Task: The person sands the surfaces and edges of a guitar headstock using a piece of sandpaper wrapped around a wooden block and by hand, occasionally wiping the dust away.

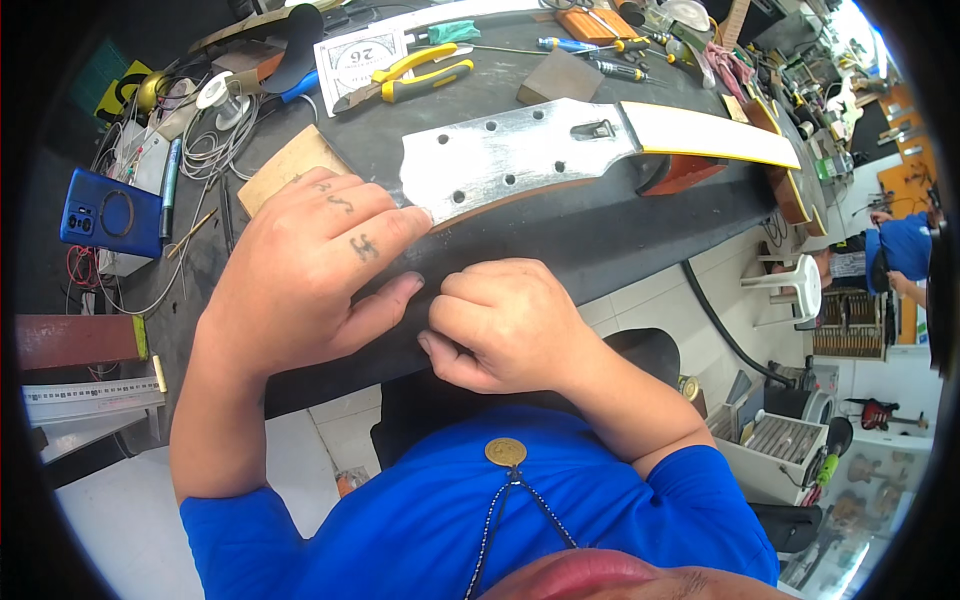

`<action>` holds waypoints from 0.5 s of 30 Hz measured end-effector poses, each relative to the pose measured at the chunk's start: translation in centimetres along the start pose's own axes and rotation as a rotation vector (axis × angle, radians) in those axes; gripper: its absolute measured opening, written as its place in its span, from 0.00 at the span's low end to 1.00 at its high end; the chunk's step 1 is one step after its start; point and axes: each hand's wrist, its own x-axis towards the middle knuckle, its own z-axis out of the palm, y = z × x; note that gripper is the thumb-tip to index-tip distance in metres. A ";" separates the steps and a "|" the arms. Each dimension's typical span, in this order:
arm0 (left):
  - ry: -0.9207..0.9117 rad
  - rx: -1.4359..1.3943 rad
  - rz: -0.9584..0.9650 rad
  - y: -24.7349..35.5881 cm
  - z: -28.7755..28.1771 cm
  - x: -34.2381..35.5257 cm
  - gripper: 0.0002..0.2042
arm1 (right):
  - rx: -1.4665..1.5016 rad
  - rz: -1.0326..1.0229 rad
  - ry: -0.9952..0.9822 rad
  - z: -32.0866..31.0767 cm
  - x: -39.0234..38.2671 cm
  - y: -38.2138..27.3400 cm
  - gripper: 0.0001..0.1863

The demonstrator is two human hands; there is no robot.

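A guitar neck [715,135] lies across the dark bench, its headstock [510,155] at the left, silvery, with several holes and a slot. My left hand [320,260] is left of the headstock, fingers bent, thumb apart, the index fingertip at the headstock's near corner. A tan rectangular sheet [285,160] lies partly behind that hand. My right hand [500,320] is closed below the headstock, just right of my left hand; whatever it might hold is hidden. A red curved support [680,172] sits under the neck.
Pliers [420,78], a block [560,75] and screwdrivers [615,68] lie behind the headstock. A blue phone [110,205], cables and a ruler [90,395] are at left. At far right stand a white stool [795,285] and another person [895,250] in blue.
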 end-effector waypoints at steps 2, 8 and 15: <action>0.000 0.005 -0.002 0.1 -0.1 0.0 0.26 | 0.002 -0.004 0.001 0.0 0.0 0.0 0.14; 0.000 0.012 0.005 0.0 0.0 0.0 0.26 | -0.004 -0.004 0.008 -0.1 0.0 -0.1 0.15; -0.001 0.007 -0.014 0.2 0.1 -0.1 0.33 | -0.046 0.016 -0.103 -0.7 0.0 -0.2 0.10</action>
